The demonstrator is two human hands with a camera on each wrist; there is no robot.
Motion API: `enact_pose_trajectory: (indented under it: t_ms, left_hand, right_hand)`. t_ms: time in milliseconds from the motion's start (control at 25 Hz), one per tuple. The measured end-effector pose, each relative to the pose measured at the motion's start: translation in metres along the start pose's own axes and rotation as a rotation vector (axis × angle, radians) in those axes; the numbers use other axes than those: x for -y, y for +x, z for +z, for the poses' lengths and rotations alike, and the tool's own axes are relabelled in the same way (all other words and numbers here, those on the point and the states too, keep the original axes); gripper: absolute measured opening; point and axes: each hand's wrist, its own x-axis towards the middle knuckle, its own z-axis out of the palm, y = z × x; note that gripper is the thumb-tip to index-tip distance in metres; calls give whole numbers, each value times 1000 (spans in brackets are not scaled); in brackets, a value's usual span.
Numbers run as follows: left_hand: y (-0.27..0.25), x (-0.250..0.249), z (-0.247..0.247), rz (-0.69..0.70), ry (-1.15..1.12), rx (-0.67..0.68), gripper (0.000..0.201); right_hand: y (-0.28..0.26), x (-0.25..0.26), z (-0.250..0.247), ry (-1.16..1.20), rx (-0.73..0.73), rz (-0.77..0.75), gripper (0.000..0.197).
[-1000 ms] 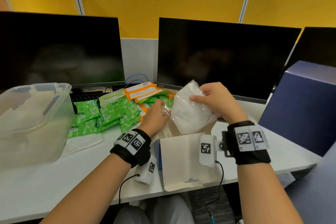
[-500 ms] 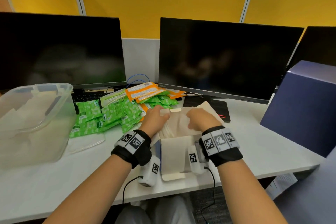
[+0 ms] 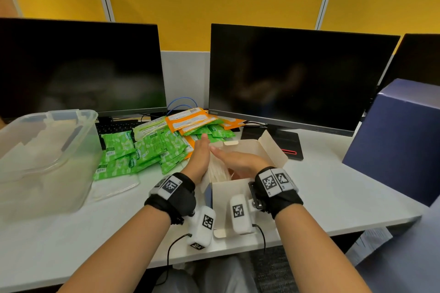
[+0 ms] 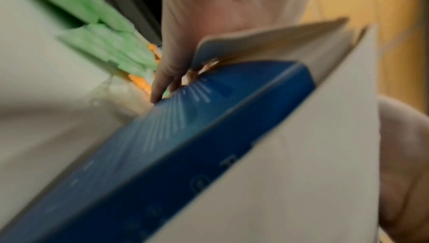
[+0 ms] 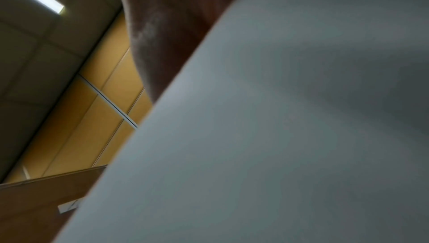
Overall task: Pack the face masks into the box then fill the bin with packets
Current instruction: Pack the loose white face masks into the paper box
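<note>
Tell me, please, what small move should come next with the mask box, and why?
Probably lift the right hand out and fold the open flaps shut. The face masks already sit inside the box, with the right hand flat on them and the left hand against the box's left side. The green packets lie on the desk, outside the clear bin.

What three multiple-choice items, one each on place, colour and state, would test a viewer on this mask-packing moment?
1. Where does the clear plastic bin stand?
A. left of the packets
B. right of the box
C. on a monitor

2. What colour are most packets in the pile?
A. blue
B. green
C. red

3. How is the box?
A. taped shut
B. crushed flat
C. open, flaps up

A: the bin is at the desk's left end.
B: green packets outnumber the orange ones.
C: flaps stand open while the left hand and right hand reach inside.
</note>
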Motion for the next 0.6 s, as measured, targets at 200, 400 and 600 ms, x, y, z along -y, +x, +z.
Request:
enact_pose_trajectory:
  t_ms: [200,400,600]
  left_hand:
    - [17,11,-40,41,566,-90,28]
    - [31,37,-57,-4,940,201,27]
    - [26,40,-50,66,1248,45,37]
  right_hand:
    - [-5,-2,-2,-209,-118,-15,73]
    - [12,-8,-2,-178,-149,-41,63]
    - [16,-9,-2,-192,-191,-51,64]
